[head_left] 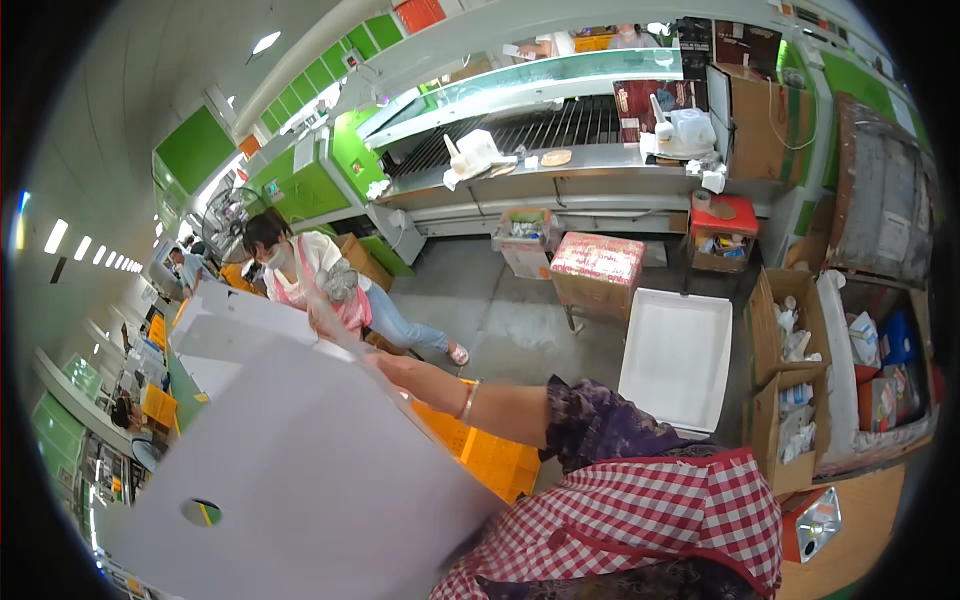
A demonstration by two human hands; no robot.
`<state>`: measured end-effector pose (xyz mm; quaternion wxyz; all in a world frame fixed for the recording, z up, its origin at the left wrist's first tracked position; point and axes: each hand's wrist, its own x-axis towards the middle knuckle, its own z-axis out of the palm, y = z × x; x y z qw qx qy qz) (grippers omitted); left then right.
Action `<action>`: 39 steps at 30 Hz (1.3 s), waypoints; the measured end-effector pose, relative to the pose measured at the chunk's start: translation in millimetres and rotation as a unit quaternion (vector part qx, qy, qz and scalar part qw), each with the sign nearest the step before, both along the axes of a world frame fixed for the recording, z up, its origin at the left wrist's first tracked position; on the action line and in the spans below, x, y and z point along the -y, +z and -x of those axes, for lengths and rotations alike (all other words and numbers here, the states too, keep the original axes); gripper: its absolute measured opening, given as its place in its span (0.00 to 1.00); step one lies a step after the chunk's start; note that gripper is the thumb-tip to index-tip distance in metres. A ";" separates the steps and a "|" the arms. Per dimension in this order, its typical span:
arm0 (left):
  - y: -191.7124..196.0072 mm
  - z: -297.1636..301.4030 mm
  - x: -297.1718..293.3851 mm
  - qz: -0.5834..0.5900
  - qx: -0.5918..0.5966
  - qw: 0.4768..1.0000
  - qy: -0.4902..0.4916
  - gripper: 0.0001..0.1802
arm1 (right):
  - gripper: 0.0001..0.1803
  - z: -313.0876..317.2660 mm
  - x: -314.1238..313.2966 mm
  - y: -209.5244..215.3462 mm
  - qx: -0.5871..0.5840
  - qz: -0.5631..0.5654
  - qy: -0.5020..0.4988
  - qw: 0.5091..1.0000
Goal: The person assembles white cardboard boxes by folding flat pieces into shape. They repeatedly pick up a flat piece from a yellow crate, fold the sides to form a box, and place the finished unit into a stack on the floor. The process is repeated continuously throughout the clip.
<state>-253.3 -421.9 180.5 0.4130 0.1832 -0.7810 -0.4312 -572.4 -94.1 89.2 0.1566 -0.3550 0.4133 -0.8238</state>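
Observation:
A big white box or panel (290,460) with an oval hole in its side fills the lower left. My right hand (393,372) reaches across to its upper edge, with the thumb side showing and most fingers hidden or blurred there. A ring bracelet is on the wrist. The hand appears to grip that edge. A second pale panel (240,335) stands just beyond it. My left hand does not show. Below my forearm is a yellow crate (505,465), partly covered by the white box.
A masked co-worker (320,285) sits beyond the white box, at left. A shallow white tray (678,360) stands on the right, near a taped carton (597,265). Open cartons (785,330) line the far right. Across the back runs a conveyor machine (500,130) with a metal ledge.

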 end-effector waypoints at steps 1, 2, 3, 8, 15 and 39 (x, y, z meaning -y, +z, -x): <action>-1.0 6.6 -6.2 -0.021 0.010 0.999 -0.025 0.10 | 0.30 -4.5 -9.0 5.4 0.046 0.023 0.032 0.998; -1.2 12.6 -10.8 -0.040 0.020 0.998 -0.048 0.10 | 0.30 -7.2 -16.3 7.6 0.092 0.046 0.065 0.993; -3.7 16.6 -15.8 -0.059 0.028 0.996 -0.068 0.09 | 0.29 -8.8 -22.6 3.5 0.070 0.070 0.040 0.994; -22.0 29.5 -20.9 -0.123 0.069 0.983 -0.117 0.07 | 0.21 -46.8 -55.0 34.3 -0.029 0.097 -0.044 0.994; -28.5 42.0 -27.8 -0.160 0.101 0.970 -0.155 0.05 | 0.12 -59.5 -75.2 44.1 -0.010 0.001 -0.090 0.996; -28.9 29.1 -91.8 0.105 0.247 0.913 -0.307 0.08 | 0.20 -86.2 -51.3 3.9 -0.374 -0.341 0.006 0.862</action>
